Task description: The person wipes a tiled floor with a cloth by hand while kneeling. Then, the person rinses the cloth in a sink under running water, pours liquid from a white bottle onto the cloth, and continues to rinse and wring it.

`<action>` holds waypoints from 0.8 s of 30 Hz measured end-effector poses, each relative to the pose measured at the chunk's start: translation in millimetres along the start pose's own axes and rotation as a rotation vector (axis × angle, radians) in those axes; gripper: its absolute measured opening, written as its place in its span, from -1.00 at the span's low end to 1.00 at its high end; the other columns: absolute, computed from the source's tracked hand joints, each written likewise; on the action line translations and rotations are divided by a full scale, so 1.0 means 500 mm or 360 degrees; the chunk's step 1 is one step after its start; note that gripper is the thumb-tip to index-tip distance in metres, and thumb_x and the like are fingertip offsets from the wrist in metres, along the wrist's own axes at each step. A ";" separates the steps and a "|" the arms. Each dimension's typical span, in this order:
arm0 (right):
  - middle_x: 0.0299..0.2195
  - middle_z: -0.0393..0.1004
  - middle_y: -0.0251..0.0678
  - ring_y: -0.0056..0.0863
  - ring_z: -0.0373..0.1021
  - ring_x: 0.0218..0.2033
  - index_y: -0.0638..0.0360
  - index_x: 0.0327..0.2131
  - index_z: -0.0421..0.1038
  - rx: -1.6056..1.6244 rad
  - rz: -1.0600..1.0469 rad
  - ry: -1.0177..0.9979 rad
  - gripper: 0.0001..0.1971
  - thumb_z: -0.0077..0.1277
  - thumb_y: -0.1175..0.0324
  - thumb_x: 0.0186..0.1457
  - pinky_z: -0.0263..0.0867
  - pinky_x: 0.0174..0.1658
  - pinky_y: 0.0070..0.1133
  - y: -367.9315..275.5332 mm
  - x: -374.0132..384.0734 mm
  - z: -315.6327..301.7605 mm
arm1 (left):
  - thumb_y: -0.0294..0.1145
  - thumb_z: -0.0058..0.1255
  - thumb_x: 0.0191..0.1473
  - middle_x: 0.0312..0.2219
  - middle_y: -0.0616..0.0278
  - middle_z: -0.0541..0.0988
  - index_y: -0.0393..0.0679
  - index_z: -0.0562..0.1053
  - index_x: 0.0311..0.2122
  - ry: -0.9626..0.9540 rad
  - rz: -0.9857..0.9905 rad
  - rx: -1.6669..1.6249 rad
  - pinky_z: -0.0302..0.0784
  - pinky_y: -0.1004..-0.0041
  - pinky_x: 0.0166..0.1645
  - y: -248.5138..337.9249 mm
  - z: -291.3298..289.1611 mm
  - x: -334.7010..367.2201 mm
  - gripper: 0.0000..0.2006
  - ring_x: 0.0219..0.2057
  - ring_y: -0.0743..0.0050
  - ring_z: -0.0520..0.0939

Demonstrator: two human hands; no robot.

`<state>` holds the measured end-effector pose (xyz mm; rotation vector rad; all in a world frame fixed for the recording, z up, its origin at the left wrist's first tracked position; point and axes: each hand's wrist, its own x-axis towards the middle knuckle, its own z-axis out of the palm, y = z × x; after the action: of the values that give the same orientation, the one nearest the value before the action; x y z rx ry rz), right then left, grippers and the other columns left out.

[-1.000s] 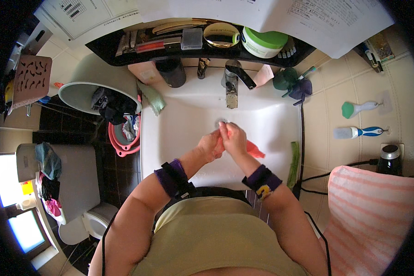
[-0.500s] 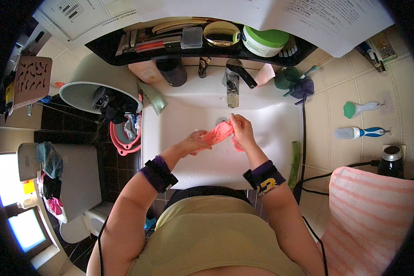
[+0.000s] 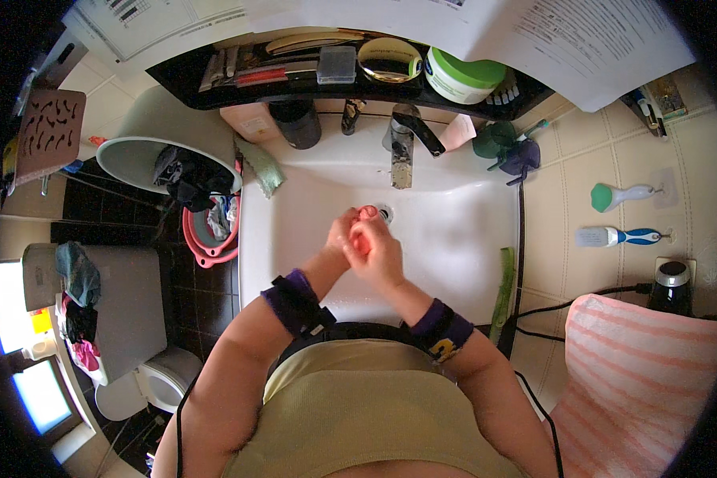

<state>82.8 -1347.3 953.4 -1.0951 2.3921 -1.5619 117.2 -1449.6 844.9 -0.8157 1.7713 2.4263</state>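
Over the white sink, a coral-pink cloth is bunched up small between my two hands. My left hand is closed around it from the left. The fingers of my right hand are wrapped over it from the right, pressed against the left hand. Most of the cloth is hidden by the fingers; a bit shows at the top. Just right of it lies the drain, with the faucet beyond. I cannot tell whether a thin stream of water runs.
A grey-white bucket with dark clothes lies tipped at the left, above a pink basin. Behind the faucet runs a black shelf of toiletries. A green comb rests on the sink's right edge; a striped towel hangs nearer.
The cloth was stretched out between my hands and is now bunched up in them. My right hand has moved left and nearer to me, meeting my left hand.
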 end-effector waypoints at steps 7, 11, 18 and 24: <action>-0.36 0.54 -0.23 -0.27 0.51 -0.33 0.13 -0.39 0.48 -0.0511 0.0102 0.0072 -0.82 0.08 0.23 0.05 0.42 -0.35 -0.41 0.088 0.008 -0.013 | -0.28 -0.25 0.16 -0.20 0.19 0.51 -0.08 0.34 -0.04 -0.0297 0.0405 0.2035 0.46 0.28 -0.06 0.055 0.066 -0.006 -0.71 -0.18 0.24 0.53; -0.49 0.47 -0.16 -0.10 0.44 -0.48 0.17 -0.50 0.41 -0.0537 -0.0173 0.0141 -0.73 0.00 0.18 0.13 0.35 -0.44 -0.29 0.064 0.000 0.021 | -0.27 -0.26 0.17 -0.18 0.16 0.52 -0.09 0.35 -0.04 -0.0303 0.0332 0.1861 0.47 0.28 -0.08 -0.018 0.039 0.010 -0.71 -0.17 0.22 0.54; -0.52 0.43 -0.16 -0.05 0.38 -0.53 0.18 -0.56 0.32 -0.0479 -0.0046 0.0140 -0.68 -0.01 0.18 0.15 0.30 -0.51 -0.25 0.072 0.006 0.006 | -0.31 -0.20 0.16 -0.45 0.13 0.53 -0.12 0.40 -0.23 0.0031 0.1122 0.1907 0.51 0.38 -0.30 0.011 0.059 -0.016 -0.82 -0.44 0.29 0.56; -0.58 0.44 -0.20 -0.24 0.39 -0.59 0.23 -0.55 0.35 -0.0067 0.0673 -0.0023 -0.66 -0.02 0.18 0.18 0.26 -0.53 -0.41 0.144 0.040 -0.023 | -0.36 -0.20 0.16 -0.33 0.25 0.46 -0.07 0.34 -0.14 -0.0098 -0.0681 -0.0759 0.45 0.40 -0.41 0.084 0.041 -0.043 -0.83 -0.38 0.46 0.52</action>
<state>26.0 -1334.2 905.5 -0.5476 2.4458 -1.3567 114.1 -1440.3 895.4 -1.0092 0.8748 2.5449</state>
